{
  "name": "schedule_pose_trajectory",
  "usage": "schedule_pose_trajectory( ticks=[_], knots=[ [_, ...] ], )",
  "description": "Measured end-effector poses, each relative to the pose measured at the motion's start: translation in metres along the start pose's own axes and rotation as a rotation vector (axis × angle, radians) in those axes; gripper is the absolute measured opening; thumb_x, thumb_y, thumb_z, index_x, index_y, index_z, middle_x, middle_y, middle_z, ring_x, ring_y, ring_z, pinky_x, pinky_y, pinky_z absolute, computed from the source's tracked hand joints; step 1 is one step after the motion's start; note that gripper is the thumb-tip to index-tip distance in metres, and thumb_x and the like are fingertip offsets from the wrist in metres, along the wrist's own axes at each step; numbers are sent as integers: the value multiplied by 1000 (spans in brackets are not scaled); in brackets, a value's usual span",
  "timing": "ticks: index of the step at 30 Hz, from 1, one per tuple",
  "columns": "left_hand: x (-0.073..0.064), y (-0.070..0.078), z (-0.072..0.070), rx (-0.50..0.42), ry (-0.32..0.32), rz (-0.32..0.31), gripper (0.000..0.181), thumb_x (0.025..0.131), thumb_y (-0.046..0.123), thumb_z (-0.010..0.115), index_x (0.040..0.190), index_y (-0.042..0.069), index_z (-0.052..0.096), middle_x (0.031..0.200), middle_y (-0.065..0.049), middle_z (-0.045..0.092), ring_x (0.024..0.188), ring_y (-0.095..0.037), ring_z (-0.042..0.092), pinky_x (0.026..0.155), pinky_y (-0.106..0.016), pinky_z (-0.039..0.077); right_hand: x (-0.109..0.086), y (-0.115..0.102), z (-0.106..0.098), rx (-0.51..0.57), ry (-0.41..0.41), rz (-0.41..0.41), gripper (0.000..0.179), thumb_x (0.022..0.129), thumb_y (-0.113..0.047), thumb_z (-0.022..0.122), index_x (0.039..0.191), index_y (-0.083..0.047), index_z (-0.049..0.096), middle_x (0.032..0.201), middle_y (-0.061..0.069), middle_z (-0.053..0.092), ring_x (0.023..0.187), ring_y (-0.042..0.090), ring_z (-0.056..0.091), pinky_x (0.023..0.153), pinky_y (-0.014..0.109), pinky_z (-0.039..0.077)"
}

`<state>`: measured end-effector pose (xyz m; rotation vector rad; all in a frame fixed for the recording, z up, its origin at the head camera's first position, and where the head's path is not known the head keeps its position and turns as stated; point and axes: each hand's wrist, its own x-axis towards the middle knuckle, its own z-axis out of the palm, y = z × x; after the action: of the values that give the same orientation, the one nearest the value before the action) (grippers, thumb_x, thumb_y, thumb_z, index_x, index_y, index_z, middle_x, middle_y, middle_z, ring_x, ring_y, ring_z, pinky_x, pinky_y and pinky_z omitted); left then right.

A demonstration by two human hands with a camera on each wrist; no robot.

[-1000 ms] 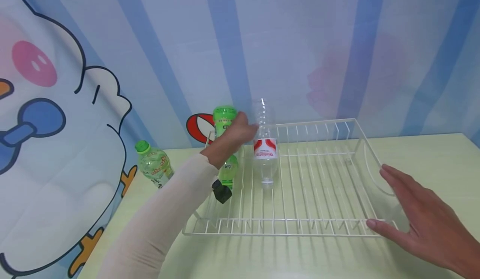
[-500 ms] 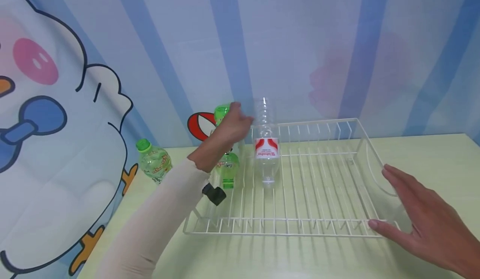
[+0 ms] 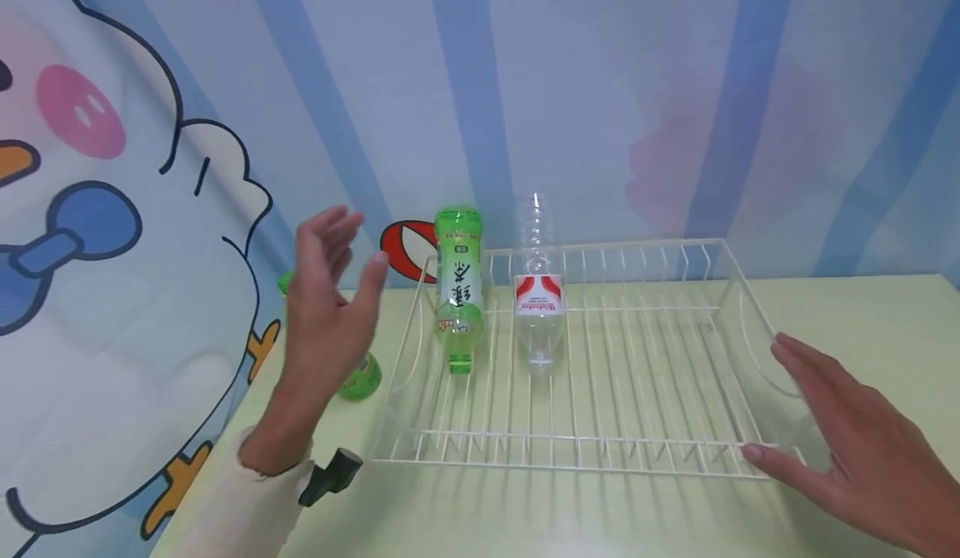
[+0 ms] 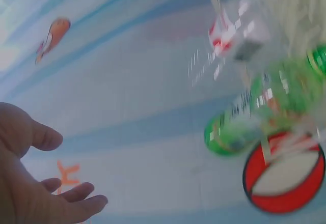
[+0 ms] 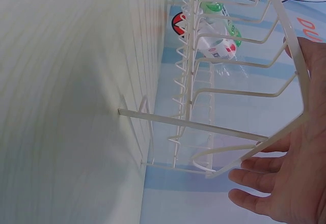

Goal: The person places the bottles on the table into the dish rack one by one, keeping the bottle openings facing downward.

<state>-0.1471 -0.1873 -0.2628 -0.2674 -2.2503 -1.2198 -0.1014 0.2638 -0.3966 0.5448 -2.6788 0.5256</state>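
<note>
My left hand (image 3: 326, 316) is raised left of the white wire rack (image 3: 592, 468), fingers apart and holding nothing; it partly hides a green bottle (image 3: 363, 379) on the table. Inside the rack, a green tea bottle (image 3: 459, 279) is placed cap-down along the left side. To its right, a clear water bottle (image 3: 540, 295) with a red and white label also points neck-down. My right hand (image 3: 862, 449), fingers extended, rests at the rack's front right corner. The right wrist view shows that hand (image 5: 300, 168) against the rack's frame (image 5: 300, 71).
The pale green tabletop (image 3: 480, 512) extends in front of the rack and to its right. Behind stands a blue striped backdrop (image 3: 600, 108) with a white cartoon bird (image 3: 120, 358) at the left.
My left hand has let go of the green tea bottle in the rack and moved left, in front of the other green bottle. The right hand stays at the corner.
</note>
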Motion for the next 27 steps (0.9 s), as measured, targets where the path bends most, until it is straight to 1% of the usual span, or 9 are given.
schedule_pose_trajectory(
  ticks=[5,7,9,11,15,18,20,23,27],
  knots=[
    [-13,-24,-38,65,233,-25,55,97,12,64,146,8,38,145,-2,50,137,-12,43,113,-30,34,-1,0,0,-9,6,16,112,73,-47,84,159,-9,21,157,17,31,121,46,47,82,64,39],
    [-19,-39,-47,120,298,-72,56,97,18,65,145,10,39,144,-2,51,136,-13,44,112,-33,35,-2,0,0,-12,9,17,112,73,-46,84,159,-9,21,157,17,31,117,46,48,80,64,40],
    [-26,-55,-53,174,325,-154,60,96,26,66,147,14,37,145,-2,50,137,-14,43,111,-38,36,-3,1,0,-17,6,21,113,74,-47,84,159,-9,20,158,17,30,116,46,49,79,65,40],
    [-33,-71,-55,199,305,-262,69,95,34,66,151,16,31,149,-3,46,140,-17,39,112,-45,34,-3,1,0,-25,-3,28,113,74,-48,83,159,-9,19,158,18,29,116,46,48,79,66,40],
    [-49,-102,-52,163,158,-475,93,91,47,69,158,17,12,158,-12,32,146,-30,29,113,-56,30,-2,1,1,-39,-5,28,114,74,-50,83,159,-8,19,157,20,29,116,46,49,79,66,41],
    [-58,-121,-42,79,36,-610,108,88,50,72,158,15,-3,160,-21,22,146,-39,24,112,-59,29,-1,0,2,-32,9,19,113,73,-48,84,158,-8,21,156,20,31,113,46,50,78,66,41],
    [-63,-131,-36,18,-13,-684,113,88,47,73,158,14,-10,160,-25,17,146,-43,22,112,-59,29,0,0,2,-38,2,27,114,74,-49,83,158,-7,20,156,21,31,114,47,50,78,67,41],
    [-67,-143,-30,-51,-66,-751,115,89,43,74,157,11,-13,159,-31,14,145,-46,21,113,-58,29,0,-1,3,-46,-17,38,114,75,-51,82,159,-7,19,157,21,29,114,47,49,78,68,41],
    [-67,-153,-26,-112,-111,-760,110,91,36,74,157,6,-9,155,-34,19,143,-47,24,112,-57,31,0,-2,3,-35,6,18,114,74,-48,83,159,-7,19,157,20,30,112,46,50,78,66,41]
  ],
)
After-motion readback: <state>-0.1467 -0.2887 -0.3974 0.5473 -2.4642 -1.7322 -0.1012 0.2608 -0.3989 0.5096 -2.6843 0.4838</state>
